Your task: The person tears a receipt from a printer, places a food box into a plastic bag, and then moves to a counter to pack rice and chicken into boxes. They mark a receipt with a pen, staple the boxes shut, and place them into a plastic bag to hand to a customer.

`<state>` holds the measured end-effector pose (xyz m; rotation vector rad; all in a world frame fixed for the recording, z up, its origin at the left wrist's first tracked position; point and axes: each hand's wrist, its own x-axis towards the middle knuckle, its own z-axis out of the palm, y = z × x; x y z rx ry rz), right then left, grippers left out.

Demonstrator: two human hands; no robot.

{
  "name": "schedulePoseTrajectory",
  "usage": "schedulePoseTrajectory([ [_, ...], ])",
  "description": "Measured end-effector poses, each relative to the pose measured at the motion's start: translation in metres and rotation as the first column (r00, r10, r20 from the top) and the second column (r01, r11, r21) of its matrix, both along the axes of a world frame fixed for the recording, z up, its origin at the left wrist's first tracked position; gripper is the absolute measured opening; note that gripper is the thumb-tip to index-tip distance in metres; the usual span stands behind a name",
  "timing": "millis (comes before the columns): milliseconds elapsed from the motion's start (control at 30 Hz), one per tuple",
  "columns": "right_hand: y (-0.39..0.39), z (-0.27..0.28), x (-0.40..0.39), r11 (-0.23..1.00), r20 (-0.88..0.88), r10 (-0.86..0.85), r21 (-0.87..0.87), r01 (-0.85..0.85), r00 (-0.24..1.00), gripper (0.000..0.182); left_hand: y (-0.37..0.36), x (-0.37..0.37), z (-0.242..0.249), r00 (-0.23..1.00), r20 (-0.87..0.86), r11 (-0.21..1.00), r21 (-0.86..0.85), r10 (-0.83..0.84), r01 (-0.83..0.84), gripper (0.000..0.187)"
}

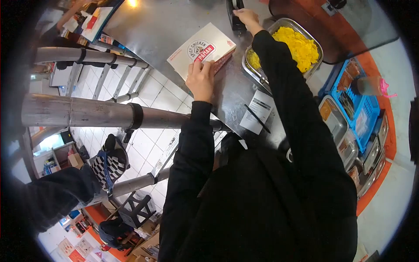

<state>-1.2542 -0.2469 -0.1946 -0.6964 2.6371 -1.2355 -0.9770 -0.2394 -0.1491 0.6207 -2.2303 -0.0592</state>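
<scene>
My left hand (201,82) is at the near side of a closed white cardboard food box (214,37) with red "Spicy Chicken" printing. Its bent fingers press on the lid and edge. Farther forward, my right hand (248,19) has its fingers closed at a dark upright object (235,16) at the table's far edge; its kind is not clear. Under my right forearm stands a metal tray (321,54) of yellow, shredded-looking food (297,46). Closer to my body, a printed paper slip (252,120) lies on the metal table (155,26) with a black pen (257,118) across it.
On the right are a blue basket (369,113), a bottle with a pink top (369,86) and metal pans (334,120). A metal ladder (100,111) stands left of the table, with another person's checkered shoe (107,168) on it. A black stool (135,212) is below.
</scene>
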Motion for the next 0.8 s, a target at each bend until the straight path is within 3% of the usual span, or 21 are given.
schedulePoseTrajectory([
  [33,-0.003,0.001,0.000,0.958,0.334,0.047,-0.283,0.053,0.941,0.035,-0.001,0.000,0.001,1.000,-0.005,1.000,-0.003,0.013,-0.013,0.007],
  [67,-0.002,-0.008,-0.004,0.843,0.611,0.180,-0.500,0.199,0.771,0.026,0.001,0.002,0.004,0.999,0.040,0.998,0.061,-0.005,0.003,0.010],
  [133,0.023,0.004,0.005,0.801,0.686,0.264,-0.547,0.242,0.678,0.022,0.005,0.008,0.010,0.996,0.082,0.992,0.130,-0.019,0.008,0.016],
  [167,0.025,-0.005,0.004,0.805,0.687,0.264,-0.543,0.238,0.677,0.022,0.010,0.010,0.014,0.998,-0.011,0.988,0.143,-0.062,0.063,0.021],
  [233,0.035,-0.032,0.007,0.806,0.485,0.400,-0.590,-0.047,0.778,0.023,0.038,0.026,0.016,0.991,-0.097,0.982,0.157,-0.094,0.108,0.035],
  [267,0.038,-0.032,0.005,0.805,0.485,0.396,-0.592,-0.041,0.779,0.023,0.063,0.036,0.012,0.997,-0.075,0.972,0.232,-0.034,0.051,0.036],
  [300,0.036,-0.027,0.005,0.957,0.236,0.214,-0.244,-0.155,0.948,0.028,0.085,0.046,0.006,0.992,-0.033,0.899,0.418,-0.123,0.126,0.039],
  [333,0.028,-0.020,0.008,0.983,-0.104,0.133,0.139,-0.118,0.986,0.033,0.108,0.050,-0.010,0.984,0.119,0.809,0.586,-0.131,0.037,0.046],
  [367,0.020,-0.016,0.010,0.941,-0.346,0.155,0.336,-0.032,0.925,0.037,0.129,0.052,-0.018,0.979,0.164,0.719,0.695,-0.121,-0.028,0.054],
  [400,0.018,-0.007,0.020,0.927,-0.425,0.118,0.371,0.054,0.898,0.032,0.143,0.053,-0.030,0.977,0.152,0.686,0.728,-0.152,-0.006,0.062],
  [467,0.018,-0.001,0.023,0.917,-0.453,0.170,0.399,0.028,0.875,0.029,0.162,0.048,-0.045,0.940,0.316,0.729,0.673,-0.128,-0.127,0.074],
  [500,0.021,-0.017,0.016,0.948,-0.511,0.180,0.318,-0.010,0.840,0.024,0.167,0.043,-0.040,0.908,0.404,0.757,0.627,-0.115,-0.184,0.075],
  [533,0.032,-0.008,0.026,0.893,-0.359,0.287,0.435,-0.113,0.888,0.016,0.168,0.043,-0.043,0.913,0.393,0.783,0.599,-0.106,-0.167,0.074],
  [633,0.025,-0.002,0.025,0.913,-0.373,0.210,0.406,-0.044,0.904,0.012,0.164,0.036,-0.052,0.904,0.419,0.757,0.615,-0.077,-0.221,0.072],
  [667,0.032,0.013,0.031,0.966,-0.454,0.256,0.157,-0.206,0.853,0.011,0.164,0.038,-0.053,0.914,0.392,0.733,0.652,-0.107,-0.194,0.067],
  [700,0.040,0.028,0.038,0.924,-0.535,0.271,-0.088,-0.372,0.800,0.012,0.162,0.040,-0.055,0.919,0.368,0.707,0.687,-0.140,-0.167,0.063],
  [733,0.047,0.044,0.044,0.920,-0.540,0.274,-0.093,-0.380,0.796,0.012,0.159,0.041,-0.059,0.922,0.365,0.710,0.683,-0.129,-0.171,0.063],
  [800,0.068,0.077,0.057,0.919,-0.377,0.243,-0.205,-0.336,0.894,0.013,0.161,0.043,-0.070,0.953,0.242,0.529,0.841,-0.181,-0.113,0.066],
])
